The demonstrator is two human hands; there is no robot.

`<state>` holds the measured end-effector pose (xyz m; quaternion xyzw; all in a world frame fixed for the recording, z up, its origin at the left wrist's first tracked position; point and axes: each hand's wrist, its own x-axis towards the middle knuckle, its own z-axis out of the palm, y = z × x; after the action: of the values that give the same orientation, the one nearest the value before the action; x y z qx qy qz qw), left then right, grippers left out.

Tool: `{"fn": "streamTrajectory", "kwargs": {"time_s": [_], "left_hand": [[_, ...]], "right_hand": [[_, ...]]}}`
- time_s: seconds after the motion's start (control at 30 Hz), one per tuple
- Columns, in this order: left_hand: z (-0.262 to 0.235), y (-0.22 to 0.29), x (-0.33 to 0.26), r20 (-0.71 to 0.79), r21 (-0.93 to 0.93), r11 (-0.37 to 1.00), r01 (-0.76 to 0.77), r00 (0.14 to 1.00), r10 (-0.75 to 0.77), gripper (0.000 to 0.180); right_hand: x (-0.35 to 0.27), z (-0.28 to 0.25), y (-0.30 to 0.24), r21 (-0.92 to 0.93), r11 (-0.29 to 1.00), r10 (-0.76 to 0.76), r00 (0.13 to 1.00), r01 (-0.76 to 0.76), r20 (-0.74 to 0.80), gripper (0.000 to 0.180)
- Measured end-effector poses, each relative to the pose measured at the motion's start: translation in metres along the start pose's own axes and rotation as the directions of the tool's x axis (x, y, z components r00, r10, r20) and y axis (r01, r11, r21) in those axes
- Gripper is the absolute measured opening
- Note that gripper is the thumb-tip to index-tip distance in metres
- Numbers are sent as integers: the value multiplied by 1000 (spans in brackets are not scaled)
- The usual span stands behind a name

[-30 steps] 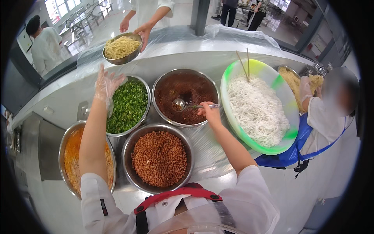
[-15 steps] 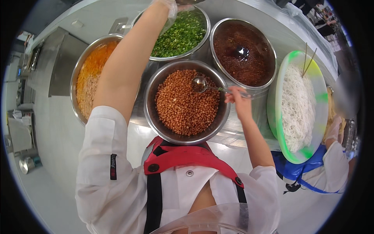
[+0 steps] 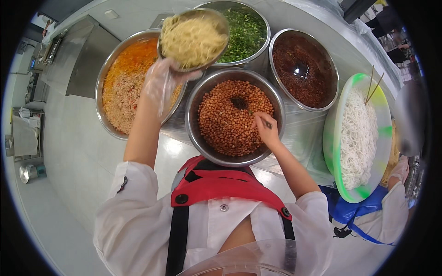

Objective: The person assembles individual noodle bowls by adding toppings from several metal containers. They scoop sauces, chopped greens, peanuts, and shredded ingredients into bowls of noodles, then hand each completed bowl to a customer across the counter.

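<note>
The noodle bowl (image 3: 220, 20) has moved nearer, gripped by the left hand (image 3: 162, 78). The right hand (image 3: 267, 131) pinches the spoon (image 3: 268, 124), whose head, now obscured, appears sunk in the beans (image 3: 225, 131).

Noodle bowl (image 3: 223, 36) blocks greens (image 3: 245, 37) from the left.

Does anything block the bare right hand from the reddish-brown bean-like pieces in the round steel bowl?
Nothing visible: the bare right hand appears over the reddish-brown bean-like pieces, within the round steel bowl. The metal bowl of pale-yellow noodles in the gloved left hand is off to the upper left.
</note>
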<state>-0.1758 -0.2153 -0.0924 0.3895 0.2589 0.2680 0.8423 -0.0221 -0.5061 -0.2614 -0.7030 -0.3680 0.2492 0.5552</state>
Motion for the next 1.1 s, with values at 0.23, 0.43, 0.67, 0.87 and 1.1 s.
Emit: {"fn": "streamTrajectory", "kwargs": {"time_s": [0.23, 0.43, 0.67, 0.87, 1.1], "left_hand": [[-39, -20, -83, -209, -88, 996, 1, 978, -20, 76], [-69, -47, -112, -387, 36, 998, 50, 922, -32, 79], [-36, -62, -117, -353, -11, 998, 57, 934, -57, 84], [-28, -89, -95, -220, -175, 982, 75, 969, -113, 81], [-15, -73, -88, -168, -224, 969, 104, 975, -143, 80]], "right_hand": [[10, -8, -1, 195, 944, 284, 956, -265, -78, 25], [27, -31, -48, 266, 909, 360, 926, -322, -110, 21], [34, -54, -164, 173, 979, 134, 982, -110, -136, 23], [-3, -19, -200, -371, 757, -528, 838, 538, 137, 21], [11, -9, -192, -421, 280, -773, 463, 863, 434, 40]]}}
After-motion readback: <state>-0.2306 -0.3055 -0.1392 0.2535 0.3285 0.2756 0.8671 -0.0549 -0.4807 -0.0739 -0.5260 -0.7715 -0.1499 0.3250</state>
